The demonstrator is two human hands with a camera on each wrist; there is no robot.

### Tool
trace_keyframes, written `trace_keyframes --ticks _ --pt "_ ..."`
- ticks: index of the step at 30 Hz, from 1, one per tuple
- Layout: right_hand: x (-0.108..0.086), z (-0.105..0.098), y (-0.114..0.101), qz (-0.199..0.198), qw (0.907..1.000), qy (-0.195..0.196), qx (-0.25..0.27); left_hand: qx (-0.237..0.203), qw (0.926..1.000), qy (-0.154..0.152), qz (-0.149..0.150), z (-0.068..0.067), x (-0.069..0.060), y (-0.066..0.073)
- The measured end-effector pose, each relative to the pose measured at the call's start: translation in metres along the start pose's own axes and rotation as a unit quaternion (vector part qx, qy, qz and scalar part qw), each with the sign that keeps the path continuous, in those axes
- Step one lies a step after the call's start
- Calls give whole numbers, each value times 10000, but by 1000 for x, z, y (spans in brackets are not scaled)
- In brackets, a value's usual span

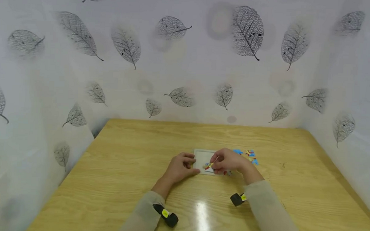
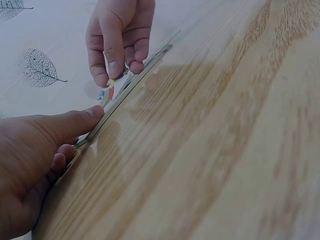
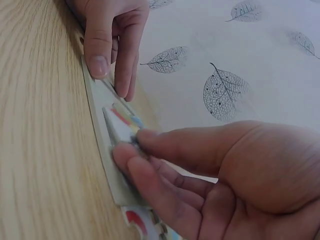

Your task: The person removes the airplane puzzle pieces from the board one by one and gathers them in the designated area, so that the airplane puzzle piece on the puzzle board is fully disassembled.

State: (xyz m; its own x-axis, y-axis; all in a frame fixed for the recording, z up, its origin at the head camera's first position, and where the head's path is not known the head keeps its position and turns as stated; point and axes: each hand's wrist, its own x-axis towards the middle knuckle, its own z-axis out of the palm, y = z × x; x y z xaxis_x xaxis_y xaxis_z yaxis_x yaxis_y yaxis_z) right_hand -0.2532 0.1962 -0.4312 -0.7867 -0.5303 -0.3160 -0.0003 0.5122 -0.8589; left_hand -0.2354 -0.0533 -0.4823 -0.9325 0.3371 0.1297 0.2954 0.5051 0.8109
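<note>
A shallow white puzzle tray (image 1: 206, 150) with a raised rim lies on the table. My left hand (image 1: 180, 167) holds its near left corner, the thumb on the near rim and the fingers at the left side. Over the tray, my right hand (image 1: 229, 160) pinches a jigsaw piece (image 3: 121, 125) between thumb and fingers. That piece is patterned in yellow, red and blue, and it looks tilted in the right wrist view. Its far part is hidden by the fingertips. A red-and-white puzzle piece (image 3: 140, 220) lies just beyond the tray's right end, partly under my right hand.
Several loose puzzle pieces (image 1: 250, 152) in blue, yellow and red lie right of the tray, behind my right wrist. The wooden table (image 1: 135, 144) meets a leaf-printed curtain (image 1: 186, 68) at the back and sides. Black wrist cameras (image 1: 170, 219) hang from both sleeves.
</note>
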Motion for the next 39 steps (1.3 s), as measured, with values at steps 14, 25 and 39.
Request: trace_keyframes --ticks 14,25,39 --pt "-13 -9 20 -477 9986 -43 212 8 9999 -63 -146 2 -3 2" --pt "-31 -27 31 -439 9978 92 491 -26 9996 -49 -287 0 -2 4" --pt "-56 -43 43 -215 9987 406 213 -99 9995 -38 -295 0 -2 3"
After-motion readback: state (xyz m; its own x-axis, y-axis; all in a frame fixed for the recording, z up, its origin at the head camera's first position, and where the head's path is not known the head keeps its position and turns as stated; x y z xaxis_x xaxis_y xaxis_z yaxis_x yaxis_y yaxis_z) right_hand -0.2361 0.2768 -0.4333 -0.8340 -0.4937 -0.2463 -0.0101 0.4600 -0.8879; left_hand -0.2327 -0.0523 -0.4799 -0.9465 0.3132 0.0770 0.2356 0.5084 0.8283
